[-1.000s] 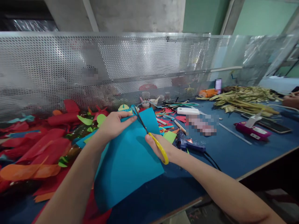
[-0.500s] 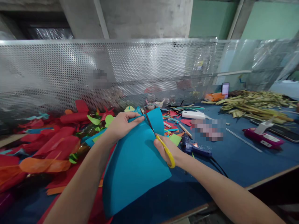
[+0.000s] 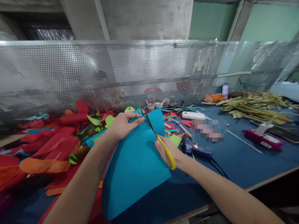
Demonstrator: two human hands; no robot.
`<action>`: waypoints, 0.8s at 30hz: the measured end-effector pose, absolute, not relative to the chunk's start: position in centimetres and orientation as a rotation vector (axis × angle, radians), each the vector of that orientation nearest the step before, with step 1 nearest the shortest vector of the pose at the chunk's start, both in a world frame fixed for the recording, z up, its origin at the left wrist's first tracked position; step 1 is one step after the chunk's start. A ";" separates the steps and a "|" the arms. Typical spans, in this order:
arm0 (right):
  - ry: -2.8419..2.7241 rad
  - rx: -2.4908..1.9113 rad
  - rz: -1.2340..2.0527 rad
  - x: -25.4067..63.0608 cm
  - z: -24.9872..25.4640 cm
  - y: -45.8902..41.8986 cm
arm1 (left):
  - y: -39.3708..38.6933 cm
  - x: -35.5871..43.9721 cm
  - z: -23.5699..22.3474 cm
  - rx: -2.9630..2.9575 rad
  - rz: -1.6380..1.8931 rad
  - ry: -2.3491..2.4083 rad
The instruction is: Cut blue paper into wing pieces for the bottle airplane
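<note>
My left hand (image 3: 121, 126) pinches the top edge of a large teal paper sheet (image 3: 135, 168) and holds it up over the blue table (image 3: 233, 161). Fingers of my right hand (image 3: 167, 152) are closed through the yellow handles of a pair of scissors (image 3: 161, 141). The dark blades run up into the sheet near its top edge, just right of my left fingertips, with a cut strip of teal to their right.
Red, orange and green paper cut-outs (image 3: 46, 146) pile at the left. Paper scraps, a blue glue gun (image 3: 196, 149) with cable, a white case (image 3: 193, 115), a magenta box (image 3: 263, 138), a phone and dried leaves (image 3: 254, 105) lie to the right. A perforated metal screen (image 3: 116, 71) backs the table.
Both hands stay on the sheet and the scissors; the blades have worked slightly further along the sheet's top. The view shifted a little, mostly in the first half second.
</note>
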State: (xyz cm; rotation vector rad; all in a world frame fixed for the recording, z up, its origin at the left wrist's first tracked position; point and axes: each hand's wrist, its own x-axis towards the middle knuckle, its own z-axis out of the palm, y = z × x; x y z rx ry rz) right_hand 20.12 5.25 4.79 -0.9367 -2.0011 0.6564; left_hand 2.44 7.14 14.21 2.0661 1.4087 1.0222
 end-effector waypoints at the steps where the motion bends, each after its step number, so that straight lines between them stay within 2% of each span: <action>1: -2.001 -0.939 0.652 20.1 4.8 5.2 | 7.2 2.4 14.2 2.069 1.022 1.407; 24: -1.978 -0.933 0.667 20.1 4.9 5.2 | 7.0 2.5 14.3 2.057 1.014 1.421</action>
